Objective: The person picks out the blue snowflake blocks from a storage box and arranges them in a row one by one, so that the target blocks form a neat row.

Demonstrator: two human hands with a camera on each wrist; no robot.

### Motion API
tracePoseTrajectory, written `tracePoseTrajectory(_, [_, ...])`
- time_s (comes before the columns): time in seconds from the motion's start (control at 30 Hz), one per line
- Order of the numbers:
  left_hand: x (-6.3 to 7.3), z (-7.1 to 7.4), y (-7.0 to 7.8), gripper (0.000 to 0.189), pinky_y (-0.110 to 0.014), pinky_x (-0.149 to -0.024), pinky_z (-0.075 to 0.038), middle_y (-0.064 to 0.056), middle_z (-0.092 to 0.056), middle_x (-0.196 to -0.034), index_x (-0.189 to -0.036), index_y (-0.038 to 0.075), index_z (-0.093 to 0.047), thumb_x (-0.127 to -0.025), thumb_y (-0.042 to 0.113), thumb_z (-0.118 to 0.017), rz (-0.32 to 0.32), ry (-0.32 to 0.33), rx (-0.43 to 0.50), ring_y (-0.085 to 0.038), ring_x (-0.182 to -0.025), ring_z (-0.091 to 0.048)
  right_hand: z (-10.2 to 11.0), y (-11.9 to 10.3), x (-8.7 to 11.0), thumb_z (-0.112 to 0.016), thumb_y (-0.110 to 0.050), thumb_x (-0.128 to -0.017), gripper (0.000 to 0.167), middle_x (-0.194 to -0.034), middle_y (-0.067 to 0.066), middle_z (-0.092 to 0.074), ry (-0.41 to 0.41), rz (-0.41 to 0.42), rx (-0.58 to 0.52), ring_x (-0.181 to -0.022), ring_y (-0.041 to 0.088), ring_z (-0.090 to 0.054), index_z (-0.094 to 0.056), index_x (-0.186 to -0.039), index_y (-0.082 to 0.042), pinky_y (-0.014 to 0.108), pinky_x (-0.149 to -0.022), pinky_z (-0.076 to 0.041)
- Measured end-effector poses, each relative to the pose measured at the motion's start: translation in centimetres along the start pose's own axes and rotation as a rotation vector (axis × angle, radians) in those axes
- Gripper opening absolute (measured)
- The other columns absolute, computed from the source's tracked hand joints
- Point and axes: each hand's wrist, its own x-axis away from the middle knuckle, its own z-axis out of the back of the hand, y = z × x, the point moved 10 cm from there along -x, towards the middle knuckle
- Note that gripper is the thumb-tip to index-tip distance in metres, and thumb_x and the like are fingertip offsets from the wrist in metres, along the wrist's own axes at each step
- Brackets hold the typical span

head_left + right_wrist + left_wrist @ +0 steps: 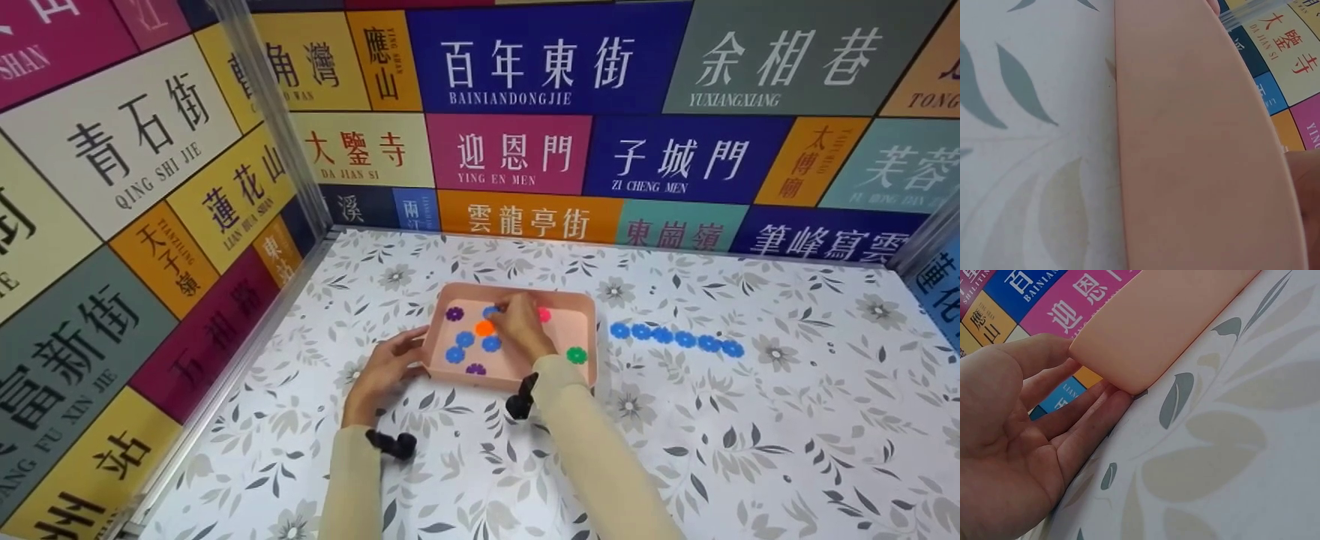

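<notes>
– What's beside the pink tray [566,326] on the desk [795,420]?
– A row of blue pieces [685,340]; the right hand [523,327] hides its own grip, so I can't tell.
– Left hand [388,370]?
– Grasping the tray's corner. Only the head view shows flower pieces [465,340] inside.

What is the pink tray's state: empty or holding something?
Not empty: the head view shows flower-shaped pieces inside the tray, among them an orange piece and a green piece.
</notes>
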Motion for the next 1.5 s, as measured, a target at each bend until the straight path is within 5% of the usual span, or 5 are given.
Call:
tracePoseTrajectory(0.33, [-0.01, -0.05, -0.02, 0.048, -0.038, -0.098, -0.058, -0.011, -0.059, -0.142, -0.142, 0.02, -0.056, -0.095, 0.01, -0.062, -0.008, -0.004, 0.055, -0.026, -0.124, -0.063, 0.05, -0.44, 0.09, -0.071, -0.009, -0.09, 0.021, -0.107, 0.012, -0.064, -0.024, 0.04, 0.014, -0.1, 0.025, -0.055, -0.075, -0.108, 0.001, 0.033, -0.088, -0.048])
tracePoseTrajectory(0.57, [0.02, -0.06, -0.01, 0.049, -0.038, -0.097, -0.059, -0.014, -0.059, -0.143, -0.143, 0.016, -0.056, -0.095, 0.007, -0.061, -0.016, -0.006, 0.081, -0.028, -0.123, -0.063, -0.12, -0.34, 0.16, -0.07, -0.008, -0.09, 0.018, -0.096, 0.008, -0.06, -0.053, 0.05, 0.029, -0.096, 0.024, -0.055, -0.075, -0.106, -0.001, 0.029, -0.078, -0.044])
tracePoseTrajectory(0.8, [0.13, -0.2, 0.16, 0.048, -0.037, -0.097, -0.059, -0.012, -0.06, -0.142, -0.142, 0.018, -0.056, -0.096, 0.008, -0.061, -0.013, -0.011, 0.086, -0.025, -0.123, -0.063, -0.15, -0.12, 0.22, -0.068, -0.008, -0.091, 0.027, -0.112, 0.012, -0.065, -0.09, 0.036, 0.046, -0.104, 0.026, -0.057, -0.072, -0.117, -0.001, 0.033, -0.09, -0.051])
tracePoseTrajectory(1.23, [0.03, -0.07, -0.16, 0.047, -0.037, -0.098, -0.058, -0.008, -0.059, -0.142, -0.141, 0.023, -0.057, -0.096, 0.012, -0.061, 0.022, 0.008, 0.037, -0.023, -0.124, -0.062, -0.05, -0.48, 0.31, -0.071, -0.008, -0.088, 0.019, -0.09, 0.007, -0.059, -0.097, 0.079, 0.067, -0.089, 0.024, -0.058, -0.072, -0.106, 0.0, 0.027, -0.073, -0.046])
tracePoseTrajectory(1.5, [-0.17, -0.12, 0.14, 0.05, -0.037, -0.095, -0.06, -0.015, -0.059, -0.142, -0.143, 0.014, -0.056, -0.094, 0.005, -0.061, -0.034, -0.004, 0.073, -0.028, -0.122, -0.063, -0.14, -0.79, -0.06, -0.078, -0.012, -0.082, 0.019, -0.083, 0.006, -0.057, -0.095, 0.102, 0.139, -0.082, 0.023, -0.056, -0.069, -0.094, 0.001, 0.025, -0.066, -0.042])
